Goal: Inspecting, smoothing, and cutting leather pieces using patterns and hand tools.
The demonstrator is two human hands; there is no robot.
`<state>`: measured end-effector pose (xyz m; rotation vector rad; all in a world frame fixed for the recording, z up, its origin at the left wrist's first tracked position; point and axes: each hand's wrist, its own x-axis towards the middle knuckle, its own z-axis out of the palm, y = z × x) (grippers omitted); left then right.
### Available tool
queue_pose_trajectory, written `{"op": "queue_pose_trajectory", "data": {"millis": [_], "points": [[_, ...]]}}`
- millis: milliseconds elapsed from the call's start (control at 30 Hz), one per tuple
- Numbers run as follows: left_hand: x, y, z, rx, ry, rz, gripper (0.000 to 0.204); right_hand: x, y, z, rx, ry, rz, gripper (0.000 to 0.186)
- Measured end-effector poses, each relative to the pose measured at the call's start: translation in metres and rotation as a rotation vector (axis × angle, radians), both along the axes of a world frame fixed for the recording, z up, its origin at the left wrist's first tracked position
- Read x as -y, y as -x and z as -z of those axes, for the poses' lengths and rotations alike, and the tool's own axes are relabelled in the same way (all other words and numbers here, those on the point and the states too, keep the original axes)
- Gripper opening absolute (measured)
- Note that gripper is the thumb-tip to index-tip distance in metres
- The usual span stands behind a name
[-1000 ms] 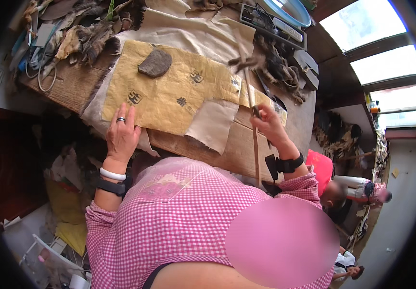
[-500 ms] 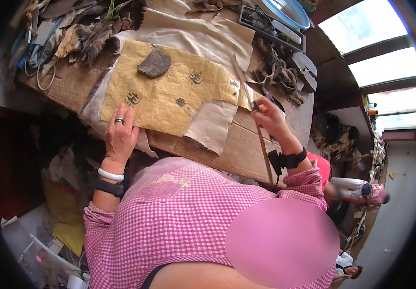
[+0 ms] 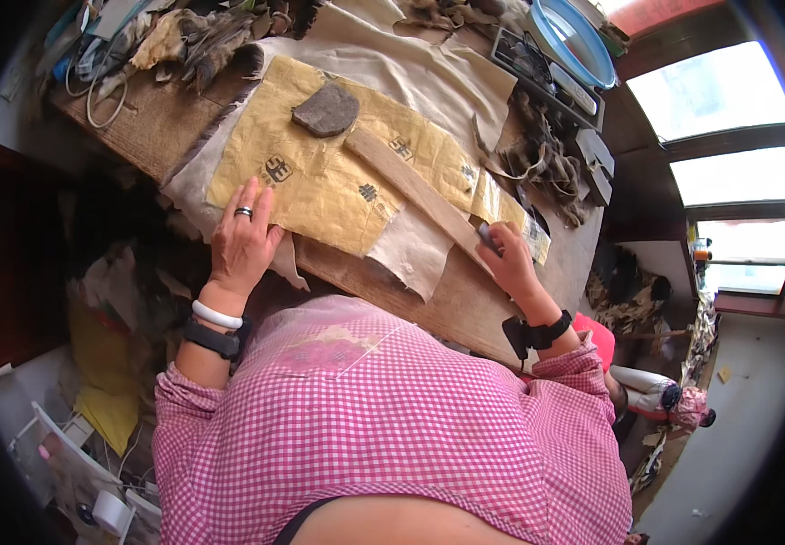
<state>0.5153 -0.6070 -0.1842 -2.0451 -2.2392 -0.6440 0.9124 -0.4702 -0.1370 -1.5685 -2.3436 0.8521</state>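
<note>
Across frame centre: yellow paper sheet spread on wooden table, dark printed marks scattered over it, near edge overhanging table rim. Left hand flat on sheet's lower left corner, fingers spread wide, ring on one finger. Right hand at right of centre, closed around lower end of long wooden stick lying diagonally across sheet. Dark flat stone on sheet, just beside stick's upper end. Blue-rimmed basin upper right. Clutter lines far table edge; bare wood strip along near edge.

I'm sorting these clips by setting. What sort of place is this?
Probably a cluttered craft workshop: a worn wooden workbench spread with yellow paper sheets, a wooden stick in the right hand, and scrap piles under windows.
</note>
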Motion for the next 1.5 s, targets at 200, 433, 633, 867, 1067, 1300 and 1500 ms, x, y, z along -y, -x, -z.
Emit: {"op": "queue_pose_trajectory", "data": {"millis": [200,433,633,867,1067,1300,1500], "points": [[0.001,0.003,0.004,0.054,-0.029,-0.015,0.058,0.007,0.027,0.039,-0.088,-0.167,0.001,0.025],[0.001,0.005,0.004,0.067,-0.061,-0.007,0.058,-0.048,0.139,0.028,-0.271,-0.201,-0.281,0.032],[0.008,0.011,0.01,0.124,-0.097,0.005,0.056,-0.039,0.102,0.018,-0.06,-0.148,-0.176,0.022],[0.01,0.012,0.013,0.157,-0.115,-0.002,0.051,-0.018,0.127,0.017,-0.092,-0.123,-0.193,0.024],[0.01,0.015,0.017,0.178,-0.122,0.013,0.048,-0.058,0.205,-0.007,-0.257,-0.384,-0.561,0.02],[0.013,0.013,0.02,0.206,-0.173,-0.011,0.046,-0.064,0.111,-0.031,-0.434,0.079,0.125,0.013],[0.01,0.014,0.021,0.226,-0.188,-0.004,0.046,-0.019,0.092,0.022,-0.468,0.332,0.375,0.012]]}}
